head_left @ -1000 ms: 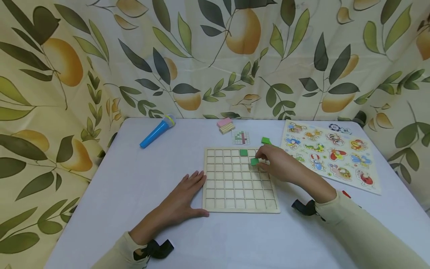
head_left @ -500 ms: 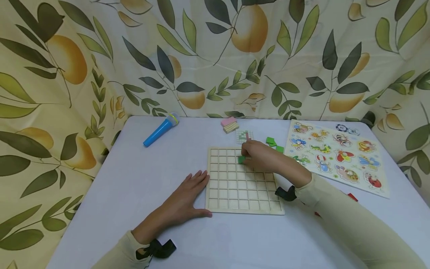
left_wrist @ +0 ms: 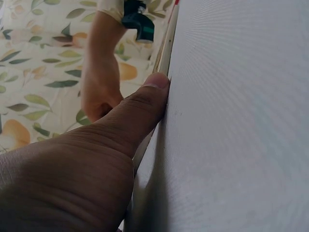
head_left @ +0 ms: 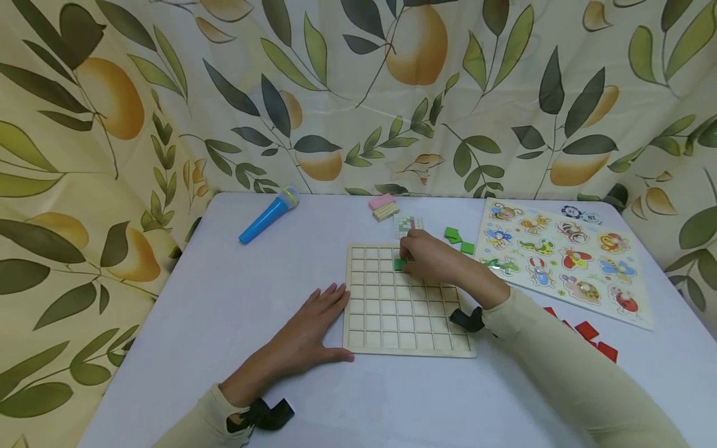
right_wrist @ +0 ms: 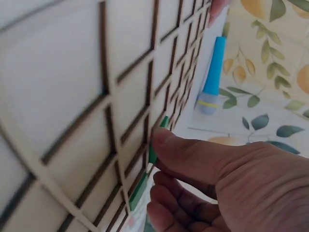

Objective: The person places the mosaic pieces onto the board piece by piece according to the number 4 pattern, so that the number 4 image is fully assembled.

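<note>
one green tile (head_left: 399, 265) is pinched between the right hand's (head_left: 434, 258) thumb and fingers, over the far part of the pale grid board (head_left: 389, 323); whether it is seated in a cell cannot be told. a second green tile (right_wrist: 138, 192) shows in the right wrist view, lying on the board near its far edge; from the head it is hidden, since the right hand covers that part of the grid. the board counts seven cells along its near edge.

the left hand (head_left: 305, 330) lies flat, fingers out straight and holding nothing, its fingertips at the board's left edge and its thumb at the near left corner.

just past the far edge lies one small patterned card (head_left: 404, 225), its lower part blocked by the right hand. beside it, to the right, are three loose green tiles (head_left: 467, 247). behind the card sit one pink stack (head_left: 381, 201) and one cream stack (head_left: 385, 213), touching. at least four red tiles (head_left: 587, 330) lie right of the board, some cut off by the right sleeve (head_left: 538, 348). farther right is one picture board (head_left: 595, 266) with twelve insect-like creatures. one blue toy microphone (head_left: 266, 218) lies far left on the white cloth (head_left: 224, 311).
</note>
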Demonstrator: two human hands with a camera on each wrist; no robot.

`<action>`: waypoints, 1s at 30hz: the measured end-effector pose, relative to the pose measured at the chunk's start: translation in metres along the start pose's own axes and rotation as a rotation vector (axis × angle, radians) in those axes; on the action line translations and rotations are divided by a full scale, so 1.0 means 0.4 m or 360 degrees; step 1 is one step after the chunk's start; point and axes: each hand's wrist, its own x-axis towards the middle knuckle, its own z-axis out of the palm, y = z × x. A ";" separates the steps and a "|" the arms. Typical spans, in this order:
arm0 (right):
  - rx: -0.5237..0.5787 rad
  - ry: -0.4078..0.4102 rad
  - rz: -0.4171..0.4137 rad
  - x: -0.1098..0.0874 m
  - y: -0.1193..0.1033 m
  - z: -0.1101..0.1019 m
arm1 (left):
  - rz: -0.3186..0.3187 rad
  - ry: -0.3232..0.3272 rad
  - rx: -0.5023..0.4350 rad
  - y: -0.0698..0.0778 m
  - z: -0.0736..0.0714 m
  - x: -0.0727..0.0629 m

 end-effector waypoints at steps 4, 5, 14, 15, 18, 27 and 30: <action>0.0013 -0.0004 -0.0020 0.011 0.002 0.000 | 0.0002 0.0008 0.0001 -0.002 0.005 0.004; 0.0017 -0.0001 -0.0023 0.013 0.002 0.001 | 0.0004 0.0011 0.0000 -0.002 0.005 0.004; 0.0118 0.0103 0.0049 -0.027 0.013 0.000 | 0.0031 0.0018 0.0014 -0.007 0.009 0.003; 0.0145 0.0146 0.0058 -0.041 0.018 -0.004 | 0.0033 0.0018 0.0014 -0.007 0.009 0.002; 0.0220 0.0297 0.0107 -0.102 0.042 -0.024 | 0.0041 0.0014 0.0011 -0.002 0.009 0.006; 0.0845 0.0898 0.0476 -0.256 0.128 -0.029 | 0.0017 0.0021 -0.0002 0.004 0.007 0.000; 0.1036 0.1038 0.0579 -0.269 0.166 -0.010 | 0.0013 0.0029 -0.0008 0.005 0.009 -0.001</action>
